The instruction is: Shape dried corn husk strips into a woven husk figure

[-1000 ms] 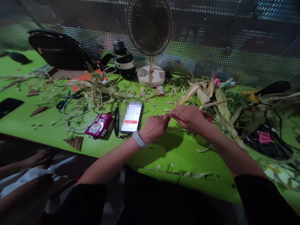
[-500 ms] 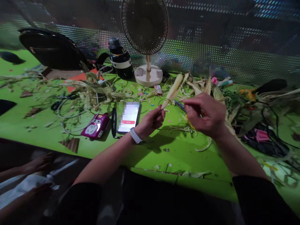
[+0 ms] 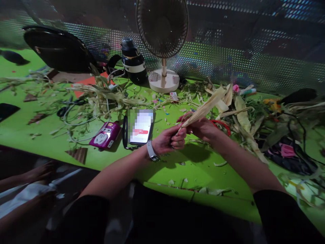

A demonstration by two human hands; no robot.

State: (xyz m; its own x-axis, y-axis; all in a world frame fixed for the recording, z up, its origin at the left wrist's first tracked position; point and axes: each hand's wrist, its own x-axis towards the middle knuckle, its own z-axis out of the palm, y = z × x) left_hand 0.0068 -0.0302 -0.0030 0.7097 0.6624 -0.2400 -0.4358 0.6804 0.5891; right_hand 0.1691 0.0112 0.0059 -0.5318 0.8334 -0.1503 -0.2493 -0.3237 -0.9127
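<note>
A long pale dried corn husk strip (image 3: pixel 207 106) slants up to the right over the green table (image 3: pixel 193 162). My left hand (image 3: pixel 167 141), with a white watch on the wrist, pinches its lower end. My right hand (image 3: pixel 201 128) is right behind it, fingers closed on the same strip a little higher. Both hands hover just above the table, next to a phone (image 3: pixel 140 127) with a lit screen. Red scissors handles (image 3: pixel 222 124) lie just right of my right hand.
A desk fan (image 3: pixel 163 40) stands at the back with a black bottle (image 3: pixel 133 61) and a black bag (image 3: pixel 57 51). A magenta power strip (image 3: pixel 106 134) with white cable lies left of the phone. Husk piles (image 3: pixel 238 108) and dark cables cover the right side. Someone's bare feet show lower left.
My hands, apart half a second ago with the right holding a dark tool, have come together on the husk strip. The strip now tilts lower, toward the right.
</note>
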